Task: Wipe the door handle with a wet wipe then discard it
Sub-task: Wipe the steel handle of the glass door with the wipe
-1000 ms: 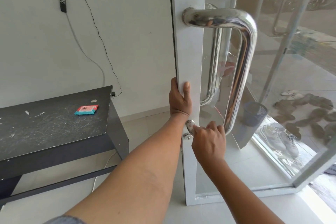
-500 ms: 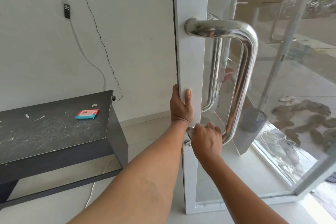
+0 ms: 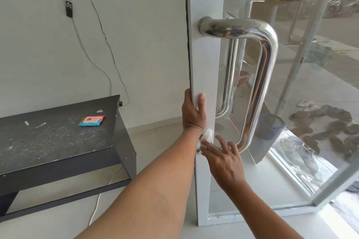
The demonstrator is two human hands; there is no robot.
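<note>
Left hand (image 3: 194,112) wrapped around the edge of the white-framed glass door (image 3: 206,60), steadying it. Right hand (image 3: 223,159) at the lower mount of the polished steel D-shaped pull handle (image 3: 260,83), fingers loosely spread, pressing a small white wet wipe (image 3: 208,136) against the frame by the handle base; wipe is blurred, so I can't tell if it's pinched or just pushed. Judging from position, wiping is mid-way or near its end at the bottom. Left to do: discard the wipe, probably in the grey mesh bin (image 3: 270,126) behind the glass. Red-and-teal wipe packet (image 3: 91,120) sits on the black scuffed bench (image 3: 48,141).
</note>
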